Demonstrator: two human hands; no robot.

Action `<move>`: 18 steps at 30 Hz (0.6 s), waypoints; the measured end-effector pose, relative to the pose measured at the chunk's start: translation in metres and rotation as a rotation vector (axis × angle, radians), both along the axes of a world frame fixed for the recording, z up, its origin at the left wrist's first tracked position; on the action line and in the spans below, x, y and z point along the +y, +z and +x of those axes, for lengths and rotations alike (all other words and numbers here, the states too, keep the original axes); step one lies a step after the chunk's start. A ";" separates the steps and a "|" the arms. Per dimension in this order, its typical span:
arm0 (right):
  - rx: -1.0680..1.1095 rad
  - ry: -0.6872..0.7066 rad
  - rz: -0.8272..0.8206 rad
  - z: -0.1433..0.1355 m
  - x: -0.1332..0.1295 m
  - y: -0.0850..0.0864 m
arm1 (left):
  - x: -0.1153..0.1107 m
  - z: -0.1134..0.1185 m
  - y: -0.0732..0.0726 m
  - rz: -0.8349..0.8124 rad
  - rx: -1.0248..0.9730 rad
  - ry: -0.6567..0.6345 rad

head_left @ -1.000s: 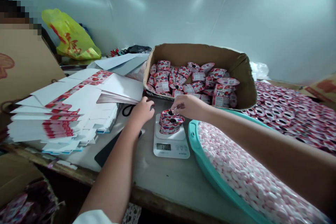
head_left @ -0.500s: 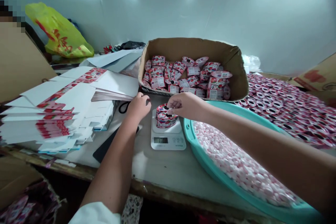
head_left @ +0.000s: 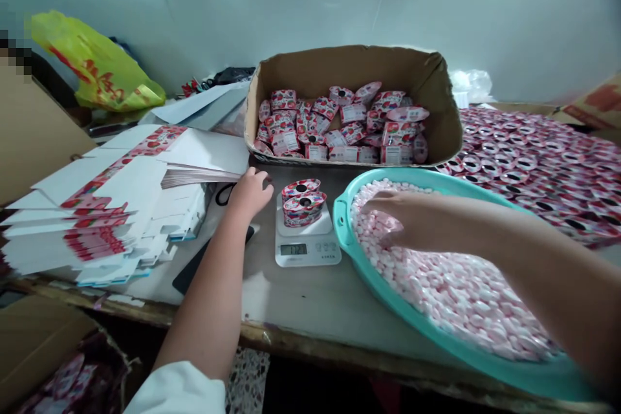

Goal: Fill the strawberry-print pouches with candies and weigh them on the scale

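Note:
My right hand point(head_left: 388, 215) reaches down into the small wrapped pink-and-white candies point(head_left: 466, 294) that fill a turquoise oval basin point(head_left: 343, 220). Its fingertips are sunk among the candies and blurred, so its grip cannot be made out. Left of the basin, a white digital scale point(head_left: 308, 257) bears two strawberry-printed oval packs point(head_left: 303, 212) with dark openings on top. My left hand point(head_left: 253, 193) rests on the table just left of the scale, fingers loosely bent and apart, with nothing seen in them.
A cardboard box point(head_left: 354, 65) of similar packs stands behind the scale. Many more packs point(head_left: 528, 168) spread at the right. Flat printed cartons point(head_left: 116, 174) are stacked at the left, near a dark flat object point(head_left: 187, 275). A yellow plastic bag point(head_left: 97, 65) lies behind.
My right hand has left the packs on the scale and moved right into the basin's candies. My left hand has stayed beside the scale. The view has shifted slightly.

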State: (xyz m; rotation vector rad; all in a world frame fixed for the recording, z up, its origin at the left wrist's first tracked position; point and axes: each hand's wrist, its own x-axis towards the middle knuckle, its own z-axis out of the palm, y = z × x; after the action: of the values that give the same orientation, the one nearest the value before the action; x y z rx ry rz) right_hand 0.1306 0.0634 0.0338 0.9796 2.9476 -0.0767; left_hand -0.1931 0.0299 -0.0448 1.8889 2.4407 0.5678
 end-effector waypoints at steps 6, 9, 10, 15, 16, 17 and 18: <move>-0.111 0.011 -0.072 -0.004 0.001 -0.001 | 0.006 0.009 -0.005 -0.113 0.028 -0.055; -0.160 -0.030 -0.105 -0.005 -0.001 0.007 | 0.008 0.011 -0.003 -0.120 0.034 -0.057; -0.180 -0.052 -0.126 -0.005 -0.001 0.010 | 0.008 0.011 -0.002 -0.106 0.024 -0.057; -0.183 -0.068 -0.197 -0.003 0.003 0.018 | 0.008 0.013 0.006 0.159 -0.287 -0.140; -0.171 -0.065 -0.207 -0.002 0.005 0.018 | 0.008 0.014 0.008 0.205 -0.395 -0.164; -0.161 -0.064 -0.216 -0.001 0.006 0.017 | 0.007 0.016 0.009 0.231 -0.512 -0.194; -0.154 -0.064 -0.224 0.000 0.007 0.017 | 0.005 0.018 0.010 0.234 -0.635 -0.235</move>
State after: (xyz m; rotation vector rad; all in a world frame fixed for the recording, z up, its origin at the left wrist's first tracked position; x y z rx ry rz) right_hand 0.1302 0.0707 0.0506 0.9978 2.6971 -0.3117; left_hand -0.1754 0.0351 -0.0348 1.6735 1.7873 1.2483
